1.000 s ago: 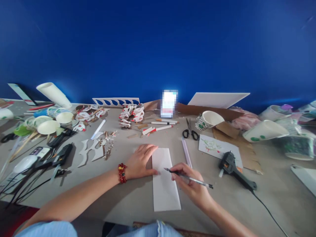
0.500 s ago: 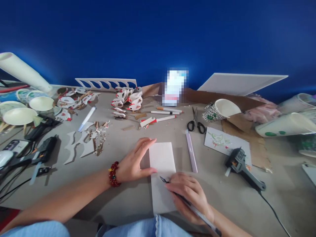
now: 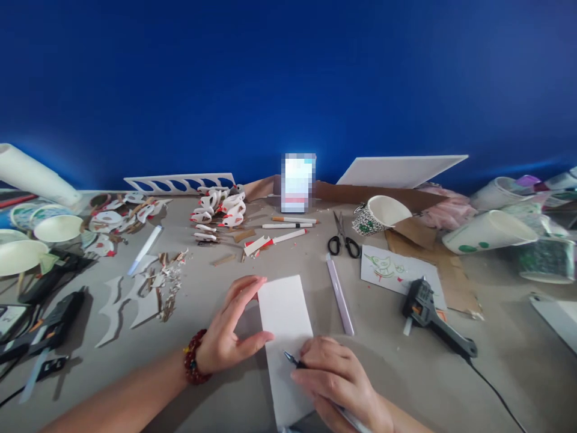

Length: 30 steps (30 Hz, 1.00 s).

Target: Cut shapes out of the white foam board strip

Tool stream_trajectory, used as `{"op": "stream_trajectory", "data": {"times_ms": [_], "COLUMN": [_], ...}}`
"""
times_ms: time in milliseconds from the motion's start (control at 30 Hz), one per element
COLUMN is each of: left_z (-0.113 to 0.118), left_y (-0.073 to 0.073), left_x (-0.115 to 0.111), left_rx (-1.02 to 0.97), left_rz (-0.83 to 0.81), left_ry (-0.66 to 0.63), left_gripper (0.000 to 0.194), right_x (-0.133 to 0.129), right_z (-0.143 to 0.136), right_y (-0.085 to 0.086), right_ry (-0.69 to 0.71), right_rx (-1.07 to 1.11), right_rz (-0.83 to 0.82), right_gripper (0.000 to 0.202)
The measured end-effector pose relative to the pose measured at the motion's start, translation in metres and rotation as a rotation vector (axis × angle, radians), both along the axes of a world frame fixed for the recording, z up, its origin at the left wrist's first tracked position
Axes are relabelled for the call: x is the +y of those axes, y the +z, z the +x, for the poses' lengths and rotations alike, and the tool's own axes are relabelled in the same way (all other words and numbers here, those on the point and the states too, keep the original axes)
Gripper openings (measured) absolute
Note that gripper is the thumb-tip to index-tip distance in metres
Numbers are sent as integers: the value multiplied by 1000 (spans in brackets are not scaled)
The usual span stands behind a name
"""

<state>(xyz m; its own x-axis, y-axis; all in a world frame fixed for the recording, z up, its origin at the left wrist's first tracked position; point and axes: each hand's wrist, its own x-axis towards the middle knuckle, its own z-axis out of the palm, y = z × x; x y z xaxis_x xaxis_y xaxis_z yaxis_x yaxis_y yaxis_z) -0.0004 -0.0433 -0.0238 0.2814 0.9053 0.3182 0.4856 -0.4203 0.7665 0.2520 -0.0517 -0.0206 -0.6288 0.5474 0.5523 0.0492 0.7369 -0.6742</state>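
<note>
Head view: a white strip (image 3: 286,313) is lying on the grey table (image 3: 369,349), its far end leaning towards eleven o'clock and its near end reaching down to six. Taking the strip as the dial's centre, the left hand (image 3: 229,337) is resting at nine, thumb and fingers spreading wide apart, their tips meeting the strip's left edge and far corner. The right hand (image 3: 340,376) is lying over the right edge at four, fingers closing around a pen (image 3: 291,358) — its tip is pointing towards ten, and whether it is touching the surface I cannot tell.

For a clean line, the left fingertips should be pressing the strip flat, since they are only bordering it, and the pen should be leaning less.

As for room, a lilac bar (image 3: 340,294) is lying just beside the strip at one to two, scissors (image 3: 345,237) are sitting beyond it at one, and a glue gun (image 3: 421,307) is waiting near three. White offcuts (image 3: 146,307) are lying at nine to ten, past the left hand. Bare table is showing at twelve — probably the easiest way for sliding the strip.
</note>
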Motion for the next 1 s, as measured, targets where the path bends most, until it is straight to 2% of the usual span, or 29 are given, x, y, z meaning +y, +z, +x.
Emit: {"op": "stream_trajectory", "data": {"times_ms": [200,400,733,867,1000], "left_z": [0,3,4,6,5], "left_y": [1,0,-6,-8,-7], "left_x": [1,6,10,11,11], "left_rx": [29,19,68,177,264], "left_rz": [-45,-1,-36,-16,1], "left_ry": [15,-36,-12,-5,-31], "left_gripper": [71,70,65,57,41], "right_x": [-1,-2,-7,-7,-10], "right_z": [0,-1,-4,-4,-3], "right_y": [3,5,0,-1,-3], "right_ry": [4,5,30,23,-2], "right_rx": [-16,-4,-52,-87,-89], "right_rz": [14,12,-25,-14,-40], "right_gripper": [29,34,30,29,30]}}
